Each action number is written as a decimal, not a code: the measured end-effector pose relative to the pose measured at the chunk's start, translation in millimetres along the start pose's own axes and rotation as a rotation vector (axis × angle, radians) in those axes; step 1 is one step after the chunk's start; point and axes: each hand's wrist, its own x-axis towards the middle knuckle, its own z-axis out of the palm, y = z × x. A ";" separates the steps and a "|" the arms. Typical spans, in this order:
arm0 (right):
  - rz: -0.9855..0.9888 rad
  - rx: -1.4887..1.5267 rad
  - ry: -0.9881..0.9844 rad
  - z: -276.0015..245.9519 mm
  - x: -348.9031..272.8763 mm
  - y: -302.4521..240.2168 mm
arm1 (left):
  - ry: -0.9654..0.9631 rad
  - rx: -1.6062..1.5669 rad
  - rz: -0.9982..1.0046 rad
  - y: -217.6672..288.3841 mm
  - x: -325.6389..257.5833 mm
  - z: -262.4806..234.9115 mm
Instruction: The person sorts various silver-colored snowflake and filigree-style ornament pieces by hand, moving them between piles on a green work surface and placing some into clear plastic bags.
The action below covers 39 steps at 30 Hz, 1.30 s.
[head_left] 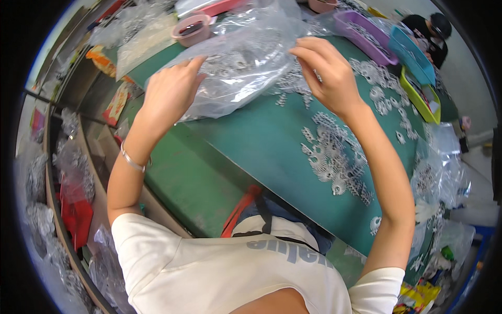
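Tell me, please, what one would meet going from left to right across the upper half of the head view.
Left hand → clear bag → right hand → purple basket → blue basket.

Gray pieces [225,64] look blurred through the clear bag [232,94]; the shirt [230,267] is cut off below.

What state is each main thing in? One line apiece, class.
Clear bag: spread between the hands
Left hand: at the bag, grip unclear
Right hand: at the bag, grip unclear
Silvery pieces: loose, heaped on the table
Purple basket: holding pieces
Pink bowl: upright, dark contents
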 end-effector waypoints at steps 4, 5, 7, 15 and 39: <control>0.728 0.068 -0.207 -50.5 -74.6 -31.5 | 0.380 -0.498 0.309 65.0 -21.2 -5.1; 0.796 -0.025 -0.396 -61.0 -102.2 -35.7 | 0.259 -0.614 0.328 85.2 -29.0 7.2; 0.825 -0.197 -0.557 -67.7 -137.6 -51.2 | 0.037 -0.759 0.344 122.0 -32.5 45.8; 0.789 -0.438 -0.450 -56.2 -179.3 -76.4 | -0.199 -0.669 0.324 176.3 -26.1 136.4; 0.940 -0.431 -0.379 -94.1 -194.5 -155.9 | -0.105 -0.908 0.349 182.7 8.1 159.4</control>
